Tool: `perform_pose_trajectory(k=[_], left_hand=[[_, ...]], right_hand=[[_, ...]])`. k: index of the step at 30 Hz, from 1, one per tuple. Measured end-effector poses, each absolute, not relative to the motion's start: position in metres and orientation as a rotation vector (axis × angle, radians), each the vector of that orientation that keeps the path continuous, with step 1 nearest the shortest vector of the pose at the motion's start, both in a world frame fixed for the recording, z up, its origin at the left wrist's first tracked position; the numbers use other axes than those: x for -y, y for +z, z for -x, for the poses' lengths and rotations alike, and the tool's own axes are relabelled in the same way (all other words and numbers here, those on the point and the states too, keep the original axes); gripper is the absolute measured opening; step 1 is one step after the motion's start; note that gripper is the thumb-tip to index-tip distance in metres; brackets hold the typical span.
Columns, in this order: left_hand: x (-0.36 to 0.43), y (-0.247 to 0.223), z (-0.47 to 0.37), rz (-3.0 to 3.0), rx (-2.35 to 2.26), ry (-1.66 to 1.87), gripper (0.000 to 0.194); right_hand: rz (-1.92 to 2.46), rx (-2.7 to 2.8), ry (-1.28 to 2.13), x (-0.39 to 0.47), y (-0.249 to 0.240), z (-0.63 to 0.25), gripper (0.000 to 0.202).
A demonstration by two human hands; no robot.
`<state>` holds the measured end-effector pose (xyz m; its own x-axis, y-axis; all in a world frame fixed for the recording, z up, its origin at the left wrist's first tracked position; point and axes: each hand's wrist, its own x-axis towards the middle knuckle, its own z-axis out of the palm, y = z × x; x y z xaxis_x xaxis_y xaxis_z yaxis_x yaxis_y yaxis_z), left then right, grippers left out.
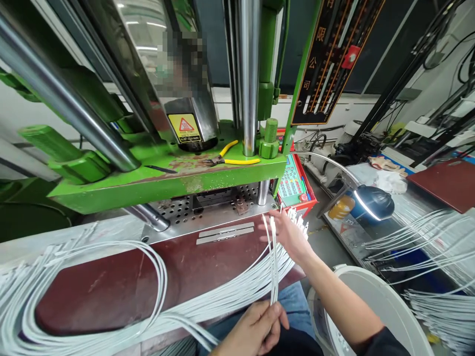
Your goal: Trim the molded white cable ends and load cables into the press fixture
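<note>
My left hand (256, 326) is closed around a few thin white cables (273, 269), which stand up from its fingers with their tips pointing away from me. Just behind those tips is my right hand (289, 235), its fingers spread and slightly blurred, with no cable visibly gripped. Beside and under it runs a large bundle of white cables (222, 291). The bundle loops across a dark red board (100, 282), and its pale ends (300, 222) gather near my right wrist. Two flat metal strips (225, 232) lie on the board beyond my hands.
A green press (166, 185) with steel columns rises ahead. Yellow-handled pliers (237, 160) rest on its plate, above a perforated metal bed (178, 210). To the right are a red-framed button panel (297, 183), a white bin (371, 277), a lamp (374, 202) and more cables (438, 311).
</note>
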<state>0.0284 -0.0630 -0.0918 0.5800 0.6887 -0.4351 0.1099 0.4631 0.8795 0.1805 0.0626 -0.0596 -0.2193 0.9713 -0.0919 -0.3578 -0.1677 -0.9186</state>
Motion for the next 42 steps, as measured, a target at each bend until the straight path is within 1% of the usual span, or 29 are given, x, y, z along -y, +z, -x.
perform_pose_trajectory(k=[1, 3, 6, 10, 12, 14, 17, 21, 23, 27, 29, 31, 32, 34, 37, 40, 42], left_hand=[[0.063, -0.097, -0.029, -1.001, -0.907, 0.402, 0.052], [0.059, -0.104, -0.036, -0.881, -0.906, 0.413, 0.05], [0.045, -0.101, -0.054, -0.786, -0.855, 0.552, 0.042], [0.019, -0.084, -0.077, -0.76, -0.851, 0.838, 0.037], [0.013, -0.081, -0.08, -0.751, -0.89, 0.873, 0.038], [0.013, -0.083, -0.078, -0.746, -0.877, 0.808, 0.036], [0.015, -0.087, -0.075, -0.683, -0.816, 0.73, 0.034], [0.009, -0.083, -0.077, -0.591, -0.761, 0.866, 0.03], [0.004, -0.08, -0.078, -0.59, -0.746, 0.924, 0.029], [0.001, -0.079, -0.073, -0.605, -0.738, 0.959, 0.03], [0.004, -0.081, -0.068, -0.626, -0.758, 0.962, 0.031], [0.008, -0.082, -0.059, -0.653, -0.808, 0.973, 0.033], [0.01, -0.083, -0.053, -0.656, -0.839, 0.997, 0.033], [0.014, -0.083, -0.037, -0.633, -0.901, 1.091, 0.032], [0.016, -0.083, -0.005, -0.608, -1.0, 1.265, 0.03], [0.016, -0.082, 0.024, -0.625, -1.142, 1.374, 0.031], [0.016, -0.083, 0.035, -0.631, -1.205, 1.393, 0.033]], right_hand=[[0.816, 0.9, 1.792, -0.065, -0.061, -0.177, 0.054], [0.668, 0.841, 1.957, -0.066, -0.063, -0.17, 0.052], [0.575, 0.912, 1.94, -0.065, -0.061, -0.163, 0.043], [0.552, 0.926, 2.0, -0.072, -0.058, -0.162, 0.046], [0.543, 0.9, 2.016, -0.083, -0.058, -0.166, 0.048], [0.532, 0.914, 2.008, -0.094, -0.058, -0.172, 0.051], [0.519, 1.114, 2.035, -0.103, -0.057, -0.182, 0.058], [0.433, 1.594, 2.149, -0.103, -0.052, -0.19, 0.064], [0.419, 1.793, 2.123, -0.101, -0.047, -0.192, 0.064], [0.537, 2.101, 1.798, -0.101, -0.034, -0.191, 0.06], [0.518, 2.261, 1.81, -0.103, -0.03, -0.187, 0.06], [0.532, 2.257, 1.835, -0.107, -0.03, -0.18, 0.06], [0.583, 2.211, 1.774, -0.109, -0.031, -0.175, 0.056], [0.723, 2.143, 1.532, -0.113, -0.037, -0.162, 0.043], [0.893, 2.351, 1.044, -0.112, -0.052, -0.135, 0.03], [1.022, 2.598, 0.495, -0.104, -0.069, -0.106, 0.029], [1.092, 2.66, 0.264, -0.097, -0.078, -0.091, 0.033]])
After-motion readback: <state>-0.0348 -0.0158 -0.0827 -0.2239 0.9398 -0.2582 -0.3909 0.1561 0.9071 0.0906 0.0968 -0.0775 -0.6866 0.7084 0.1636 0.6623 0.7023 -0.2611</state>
